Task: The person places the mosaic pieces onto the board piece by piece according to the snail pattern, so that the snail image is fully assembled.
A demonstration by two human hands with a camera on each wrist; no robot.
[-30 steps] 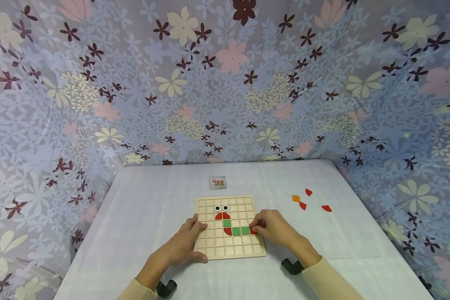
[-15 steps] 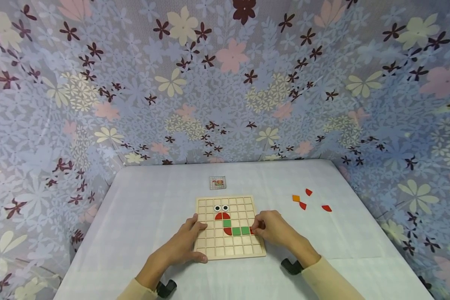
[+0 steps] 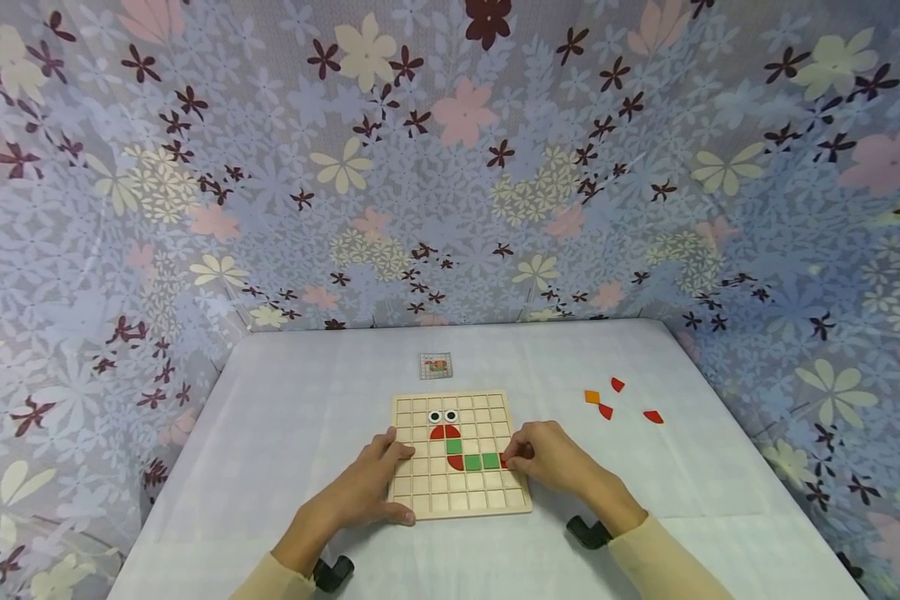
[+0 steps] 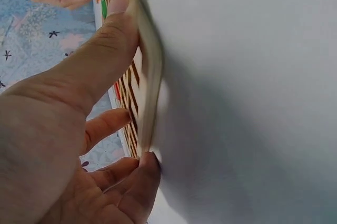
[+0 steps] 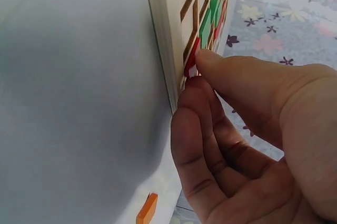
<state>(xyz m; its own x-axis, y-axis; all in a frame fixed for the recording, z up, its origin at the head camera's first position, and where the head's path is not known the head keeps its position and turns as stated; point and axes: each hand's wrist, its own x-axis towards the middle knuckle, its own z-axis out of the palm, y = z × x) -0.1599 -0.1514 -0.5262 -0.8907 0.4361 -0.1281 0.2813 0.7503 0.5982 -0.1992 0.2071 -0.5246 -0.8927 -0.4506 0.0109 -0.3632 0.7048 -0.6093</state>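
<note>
A square wooden grid board [image 3: 450, 502] lies on the table. Set in it are two eye tiles [image 3: 451, 416], green square tiles [image 3: 472, 462] and red rounded tiles [image 3: 456, 462]. My left hand [image 3: 367, 487] rests along the board's left side, thumb near the front corner, fingers spread and fairly straight. At the right edge of the board, my right hand [image 3: 551, 457] pinches a red tile [image 5: 193, 58] between thumb and fingertips. That tile is in a cell beside the green squares and is partly hidden by the fingers.
A small picture card [image 3: 436, 366] lies behind the board. On the right are an orange square tile [image 3: 592, 397] and loose red tiles [image 3: 653, 417]. Patterned fabric [image 3: 450, 208] rises behind the white-covered table [image 3: 307, 375].
My right thumb and fingertips have shifted slightly over the red tile, covering more of it than a second ago. The left hand and the board have stayed put.
</note>
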